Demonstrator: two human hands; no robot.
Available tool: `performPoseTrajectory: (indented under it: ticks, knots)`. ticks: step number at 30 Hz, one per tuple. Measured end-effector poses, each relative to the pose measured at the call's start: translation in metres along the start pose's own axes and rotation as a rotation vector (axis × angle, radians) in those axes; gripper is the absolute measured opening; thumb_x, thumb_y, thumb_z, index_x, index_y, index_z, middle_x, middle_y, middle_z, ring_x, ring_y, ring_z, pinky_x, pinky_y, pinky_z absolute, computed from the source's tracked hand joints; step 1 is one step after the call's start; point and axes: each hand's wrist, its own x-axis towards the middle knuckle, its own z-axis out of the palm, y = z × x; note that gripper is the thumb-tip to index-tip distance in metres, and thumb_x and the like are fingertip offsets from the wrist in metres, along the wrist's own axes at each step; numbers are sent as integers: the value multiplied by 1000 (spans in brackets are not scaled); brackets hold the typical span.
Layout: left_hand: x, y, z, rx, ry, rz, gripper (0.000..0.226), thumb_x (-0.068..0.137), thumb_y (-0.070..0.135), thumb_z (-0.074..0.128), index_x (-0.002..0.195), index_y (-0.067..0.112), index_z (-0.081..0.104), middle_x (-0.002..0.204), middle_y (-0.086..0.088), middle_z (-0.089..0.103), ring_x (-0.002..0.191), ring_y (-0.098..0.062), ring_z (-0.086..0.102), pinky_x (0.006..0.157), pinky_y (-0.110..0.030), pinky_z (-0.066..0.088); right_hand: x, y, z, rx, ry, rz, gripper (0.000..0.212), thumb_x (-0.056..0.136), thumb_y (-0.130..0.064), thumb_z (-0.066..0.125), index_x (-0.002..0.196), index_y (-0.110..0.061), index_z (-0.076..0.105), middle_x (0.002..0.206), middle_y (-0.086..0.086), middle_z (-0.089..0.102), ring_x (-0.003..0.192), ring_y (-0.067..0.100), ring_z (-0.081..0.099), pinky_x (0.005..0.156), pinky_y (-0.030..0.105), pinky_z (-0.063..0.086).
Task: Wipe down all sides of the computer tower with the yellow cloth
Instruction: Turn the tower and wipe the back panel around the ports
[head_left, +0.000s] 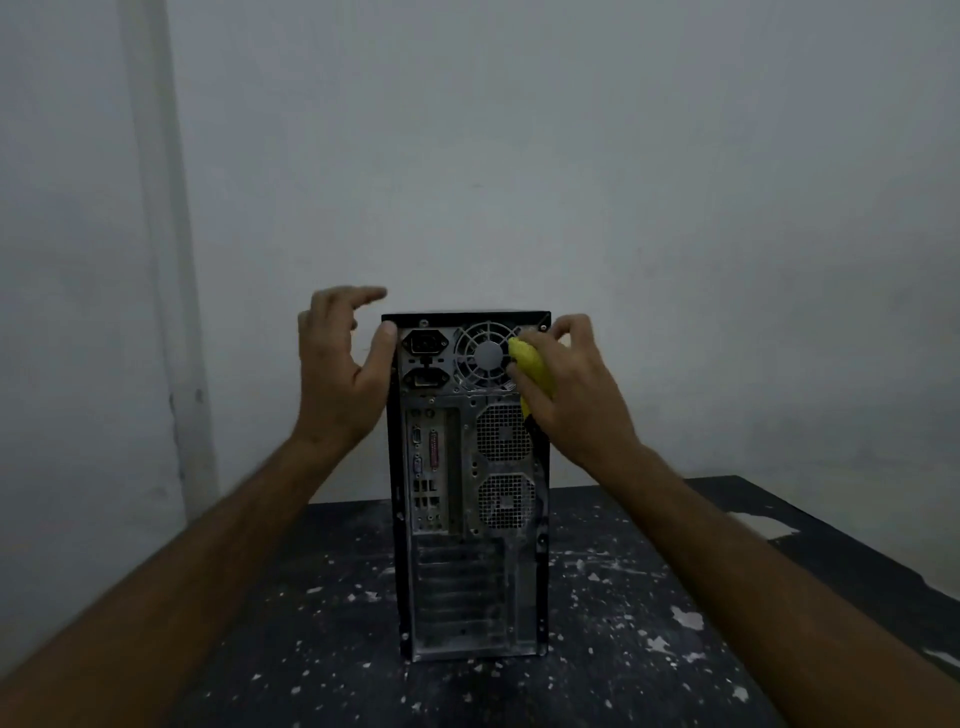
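While my right hand (566, 384) bunches the soft yellow cloth (532, 371) at the fan grille (485, 356), my left hand (345, 364), fingers spread, thumb touching, braces the computer tower (467, 519). It's probably heavy and stiff; grip its top corners.

Feed is dim and flat, grey-blue cast, no clear light source I can pick out. Wall (571, 156) shows soft falloff toward the corners, no hard shadows. No glare anywhere. Left hand (337, 374) has motion blur at the fingertips, right hand (566, 384) is softer too. Wide-angle stretch on both forearms at the bottom edges. Worktop (649, 597) speckle reads fairly sharp.
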Motion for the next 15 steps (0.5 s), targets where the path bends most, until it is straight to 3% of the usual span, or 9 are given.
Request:
performPoseTrajectory:
  ticks: [3,5,7,11,15]
  knots:
    - [11,-15,11,19,-44,-79,46,100,36,51,143,21,52,142,5,50,127,-18,43,107,-43,40,-14,-14,24,-96,-157,-144,48,90,-22,74,134,-11,58,133,14,47,110,28,56,75,37,62]
    - [11,-22,17,31,-122,-83,46,101,39,46,145,24,52,142,11,52,129,-14,40,110,-43,35,-31,-7,25,-150,-268,-268,54,82,-23,80,131,-12,61,129,12,54,106,29,60,69,39,63]
    - [7,-23,20,59,-160,-48,42,102,39,43,139,26,57,131,16,56,123,-9,40,105,-40,33,-31,8,13,-176,-240,-306,45,81,-25,81,122,-14,65,120,9,59,98,26,63,61,38,61]
    - [0,-24,22,67,-137,-35,38,102,41,42,134,29,58,123,19,57,117,-9,42,95,-33,29,-11,12,8,-164,-34,-145,36,84,-20,79,118,-10,69,115,10,60,95,26,61,59,31,54]
    - [1,-30,17,119,-169,31,38,102,36,42,137,30,55,123,21,55,114,-7,38,92,-33,26,-36,17,17,-218,-238,-379,40,82,-31,79,116,-13,69,116,7,63,93,24,64,57,32,56]
